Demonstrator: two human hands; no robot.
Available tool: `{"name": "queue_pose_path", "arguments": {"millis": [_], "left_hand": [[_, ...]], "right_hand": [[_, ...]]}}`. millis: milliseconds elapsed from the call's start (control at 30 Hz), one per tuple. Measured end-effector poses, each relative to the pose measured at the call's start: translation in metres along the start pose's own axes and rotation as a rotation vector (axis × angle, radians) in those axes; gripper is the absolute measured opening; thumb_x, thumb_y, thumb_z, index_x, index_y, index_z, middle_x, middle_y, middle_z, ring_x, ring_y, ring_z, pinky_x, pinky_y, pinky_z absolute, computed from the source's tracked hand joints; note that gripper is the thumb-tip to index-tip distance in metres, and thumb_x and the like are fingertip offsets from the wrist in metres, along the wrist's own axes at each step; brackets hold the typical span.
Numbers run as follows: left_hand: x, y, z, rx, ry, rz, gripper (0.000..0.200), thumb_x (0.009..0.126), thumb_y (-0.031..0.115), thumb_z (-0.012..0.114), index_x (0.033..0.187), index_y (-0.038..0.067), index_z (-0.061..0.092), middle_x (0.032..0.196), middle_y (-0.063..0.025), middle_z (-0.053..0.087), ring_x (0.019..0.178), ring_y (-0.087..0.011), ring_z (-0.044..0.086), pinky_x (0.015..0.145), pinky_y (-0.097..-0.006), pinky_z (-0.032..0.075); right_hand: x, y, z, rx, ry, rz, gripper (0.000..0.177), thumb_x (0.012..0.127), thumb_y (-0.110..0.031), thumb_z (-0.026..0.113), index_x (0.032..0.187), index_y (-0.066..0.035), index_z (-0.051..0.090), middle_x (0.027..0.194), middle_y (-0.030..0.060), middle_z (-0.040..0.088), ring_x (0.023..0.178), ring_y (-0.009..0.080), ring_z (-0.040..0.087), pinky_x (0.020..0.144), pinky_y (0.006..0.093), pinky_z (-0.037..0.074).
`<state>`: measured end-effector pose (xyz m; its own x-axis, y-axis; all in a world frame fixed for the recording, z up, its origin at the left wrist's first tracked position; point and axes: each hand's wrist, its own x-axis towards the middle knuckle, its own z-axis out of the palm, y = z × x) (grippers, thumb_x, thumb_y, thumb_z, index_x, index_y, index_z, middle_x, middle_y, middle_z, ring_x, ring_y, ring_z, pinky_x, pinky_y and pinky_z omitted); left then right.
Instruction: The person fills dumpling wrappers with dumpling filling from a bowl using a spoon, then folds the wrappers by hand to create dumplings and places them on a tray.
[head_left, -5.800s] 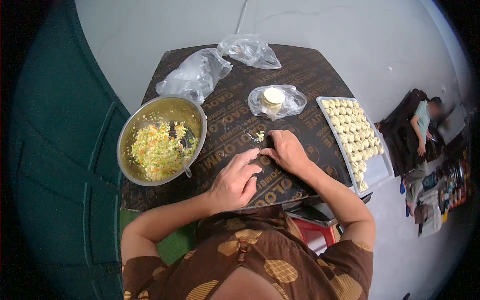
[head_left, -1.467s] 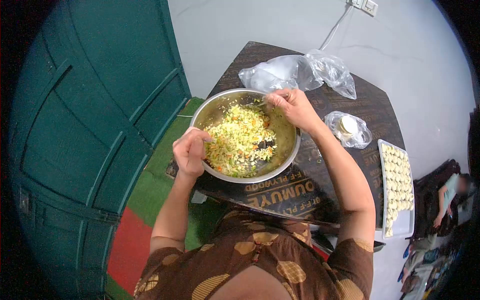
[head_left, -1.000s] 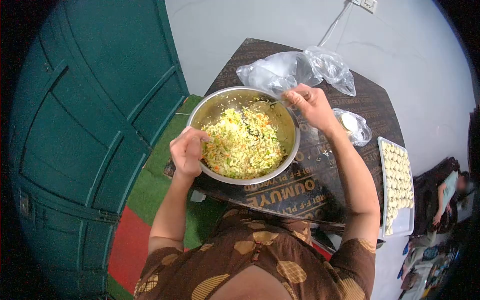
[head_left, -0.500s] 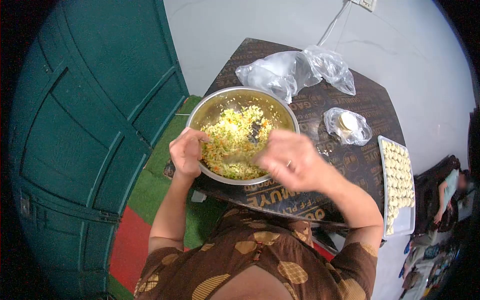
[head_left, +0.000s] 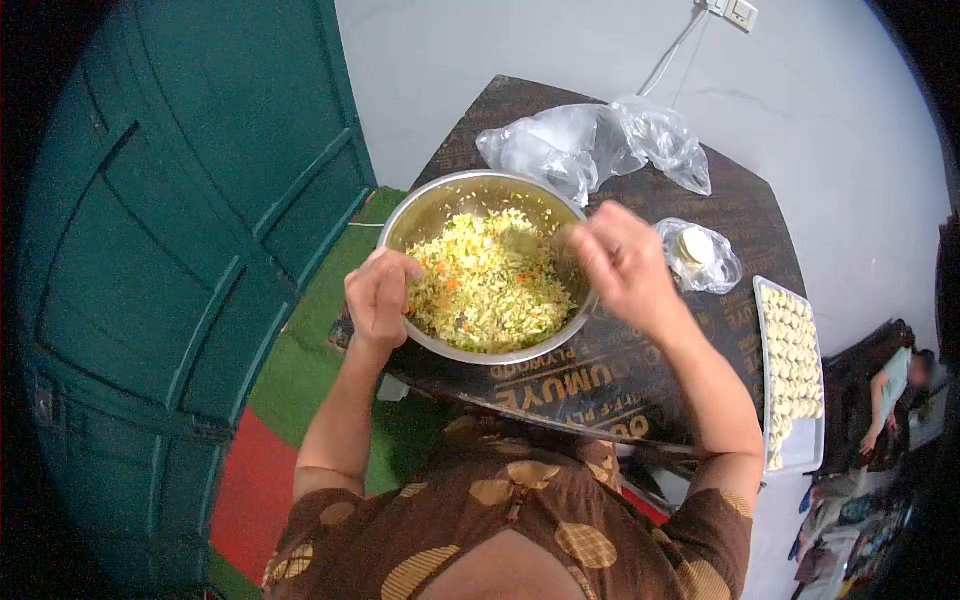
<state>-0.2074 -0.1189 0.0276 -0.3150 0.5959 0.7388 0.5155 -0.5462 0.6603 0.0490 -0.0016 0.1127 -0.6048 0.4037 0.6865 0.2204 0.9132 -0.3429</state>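
A wide stainless steel bowl point(head_left: 487, 178) holds finely chopped yellow-green vegetables point(head_left: 490, 285) with orange bits. My left hand point(head_left: 380, 295) is closed on the bowl's left rim, thumb over the edge. Above the right rim, my right hand point(head_left: 622, 255) is closed around a spoon-like utensil point(head_left: 525, 238). That utensil reaches left over the chopped filling, and motion blur hides its exact shape.
The bowl stands on a dark printed plywood table point(head_left: 600, 390). Behind it lie clear plastic bags point(head_left: 590, 145); a lidded jar point(head_left: 696, 246) in plastic sits to the right. A tray point(head_left: 800, 455) of small dough pieces is beyond. Another person point(head_left: 890, 395) is far right.
My right hand has moved up and to the right, from over the filling to the bowl's right rim. The filling has shifted and covers the bare patch. My left hand stays at the rim.
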Motion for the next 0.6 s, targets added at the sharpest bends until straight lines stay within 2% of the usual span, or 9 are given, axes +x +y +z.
{"name": "queue_pose_path", "arguments": {"millis": [33,167,233,267,300,400,500,600], "left_hand": [[0.000,0.002,0.000,0.000,0.011,-0.013,0.028,0.089,0.017,0.045,0.076,-0.001,0.062,0.052,-0.0028,0.045,0.050,-0.0134,0.044,0.052,-0.0289,0.036],[0.001,0.002,-0.001,-0.012,-0.006,-0.034,0.028,0.089,0.017,0.044,0.077,-0.001,0.062,0.051,-0.0022,0.044,0.049,-0.0124,0.043,0.051,-0.0286,0.035],[0.000,0.003,-0.001,-0.038,-0.001,-0.049,0.029,0.090,0.018,0.045,0.077,-0.001,0.063,0.049,-0.0014,0.043,0.048,-0.0115,0.042,0.051,-0.0284,0.035],[0.001,0.004,-0.001,-0.034,0.001,-0.049,0.029,0.090,0.018,0.045,0.077,-0.001,0.063,0.049,-0.0014,0.043,0.048,-0.0115,0.042,0.051,-0.0284,0.035],[0.001,0.004,0.000,-0.028,-0.001,-0.041,0.029,0.090,0.019,0.045,0.077,-0.001,0.063,0.049,-0.0010,0.043,0.047,-0.0112,0.041,0.051,-0.0282,0.035],[0.001,0.003,-0.001,-0.012,-0.007,-0.033,0.030,0.090,0.020,0.045,0.076,0.000,0.063,0.049,-0.0006,0.043,0.046,-0.0109,0.041,0.051,-0.0279,0.035],[0.001,0.001,0.000,0.003,-0.005,-0.028,0.031,0.090,0.021,0.045,0.076,0.000,0.063,0.049,-0.0008,0.043,0.046,-0.0113,0.041,0.051,-0.0281,0.035],[0.000,0.004,0.000,-0.002,0.000,-0.051,0.031,0.090,0.021,0.045,0.076,0.000,0.063,0.048,-0.0012,0.042,0.048,-0.0126,0.042,0.052,-0.0290,0.036]], "right_hand": [[0.006,0.008,-0.004,0.000,0.014,0.066,0.016,0.088,-0.014,0.061,0.081,0.000,0.066,0.066,0.0167,0.058,0.066,0.0329,0.056,0.061,0.0414,0.047],[0.029,0.048,0.008,-0.023,0.001,0.079,0.020,0.090,-0.017,0.059,0.088,0.000,0.068,0.069,0.0183,0.062,0.067,0.0309,0.060,0.063,0.0389,0.048],[0.039,0.054,0.017,0.126,-0.189,0.279,0.027,0.094,-0.023,0.058,0.097,0.001,0.069,0.083,0.0120,0.069,0.073,0.0147,0.061,0.067,0.0307,0.050],[0.043,0.061,0.026,0.164,-0.248,0.315,0.029,0.095,-0.025,0.057,0.099,0.001,0.069,0.085,0.0085,0.070,0.076,0.0109,0.062,0.070,0.0282,0.051],[0.046,0.061,0.033,0.167,-0.248,0.313,0.029,0.095,-0.025,0.057,0.099,0.001,0.069,0.085,0.0085,0.070,0.076,0.0109,0.062,0.070,0.0282,0.051],[0.053,0.061,0.055,0.479,-0.385,0.326,0.029,0.096,-0.026,0.057,0.102,0.001,0.069,0.083,0.0040,0.070,0.079,0.0082,0.061,0.073,0.0249,0.050],[0.049,0.059,0.048,0.626,-0.474,0.373,0.029,0.095,-0.026,0.058,0.098,0.001,0.069,0.081,0.0035,0.069,0.078,0.0088,0.061,0.075,0.0244,0.049],[0.052,0.061,0.022,0.600,-0.409,0.410,0.030,0.095,-0.026,0.058,0.098,0.002,0.069,0.080,0.0034,0.069,0.077,0.0097,0.061,0.075,0.0250,0.049]]}}
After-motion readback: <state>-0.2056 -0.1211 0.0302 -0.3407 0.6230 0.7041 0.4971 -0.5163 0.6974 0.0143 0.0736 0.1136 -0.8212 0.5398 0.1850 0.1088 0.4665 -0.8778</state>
